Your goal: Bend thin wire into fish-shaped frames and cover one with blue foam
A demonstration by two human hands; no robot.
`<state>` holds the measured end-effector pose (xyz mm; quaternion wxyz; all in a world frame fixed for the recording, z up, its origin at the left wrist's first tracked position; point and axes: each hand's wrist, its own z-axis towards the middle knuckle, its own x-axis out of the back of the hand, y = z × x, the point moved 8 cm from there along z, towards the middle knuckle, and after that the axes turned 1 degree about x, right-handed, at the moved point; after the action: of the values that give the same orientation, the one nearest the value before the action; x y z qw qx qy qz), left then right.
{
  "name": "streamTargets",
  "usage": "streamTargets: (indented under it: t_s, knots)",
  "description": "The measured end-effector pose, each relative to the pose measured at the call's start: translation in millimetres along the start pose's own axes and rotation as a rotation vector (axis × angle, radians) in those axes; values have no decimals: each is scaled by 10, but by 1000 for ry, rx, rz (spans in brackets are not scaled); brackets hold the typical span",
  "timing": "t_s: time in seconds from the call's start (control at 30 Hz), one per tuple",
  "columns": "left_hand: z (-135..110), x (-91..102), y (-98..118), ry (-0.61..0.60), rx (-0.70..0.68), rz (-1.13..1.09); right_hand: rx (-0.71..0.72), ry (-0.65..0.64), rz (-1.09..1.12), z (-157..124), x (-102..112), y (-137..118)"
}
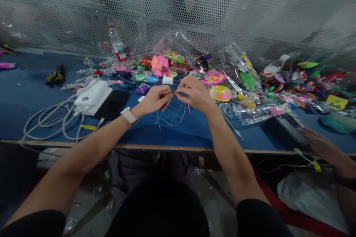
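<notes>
My left hand [159, 99], with a white watch [129, 116] on its wrist, pinches the left end of a thin dark strand [174, 93], too small to name surely. My right hand [195, 93] pinches the strand from the other side, fingertips nearly meeting the left ones. Under both hands is a thin pale wire frame [171, 114] with crossing wires, its far part hidden by the fingers. A pink stick [189, 109] lies just right of the frame. Near the left fingertips sits a small purple packet [142, 89].
At left are a white power bank [93, 97] with coiled cables, a black phone [113, 104] and black-yellow pliers [56, 76]. A plastic bottle [118, 44] stands behind. Bagged colored clay pieces [219, 92] spread along the back. Another person's hand [319, 144] touches a dark device [289, 131] at right.
</notes>
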<state>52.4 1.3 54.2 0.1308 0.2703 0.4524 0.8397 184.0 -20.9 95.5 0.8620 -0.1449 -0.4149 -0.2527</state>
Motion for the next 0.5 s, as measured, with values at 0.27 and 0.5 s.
streamTargets:
  t_s: [0.27, 0.5]
  knots:
    - [11, 28, -43, -10, 25, 16, 78, -62, -167, 41, -116, -41]
    - [5, 10, -73, -17, 11, 38, 61, -68, -103, 45, -100, -31]
